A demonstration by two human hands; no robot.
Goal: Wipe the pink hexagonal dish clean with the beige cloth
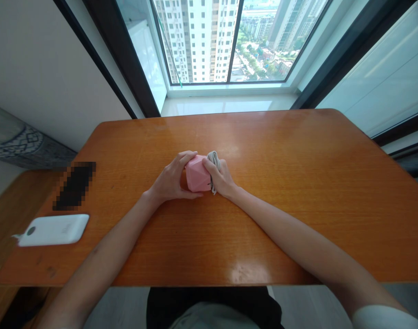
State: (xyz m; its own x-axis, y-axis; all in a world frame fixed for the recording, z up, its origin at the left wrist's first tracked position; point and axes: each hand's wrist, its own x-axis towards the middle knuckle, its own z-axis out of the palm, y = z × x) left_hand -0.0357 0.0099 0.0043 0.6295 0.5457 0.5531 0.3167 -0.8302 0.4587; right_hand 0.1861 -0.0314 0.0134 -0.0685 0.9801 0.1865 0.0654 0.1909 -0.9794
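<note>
No readable writing on the pink faceted case point(197, 174). Clasped upright between left hand point(170, 181) at 9 o'clock and right hand point(223, 178) at 3, fingers closed around it. Grey cord point(214, 158) bunched at 1 o'clock; long axis unclear.

Power bank point(54, 230) far left; bare tabletop point(298, 183) rightward.

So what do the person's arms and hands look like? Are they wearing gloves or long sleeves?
No gloves: both the left hand and the right hand are bare, with no rings, watch or bracelets that I can see. The forearms are bare too. A pale, whitish sleeve edge shows near the right upper arm at the bottom corner. No sleeve shows on the left arm.
</note>
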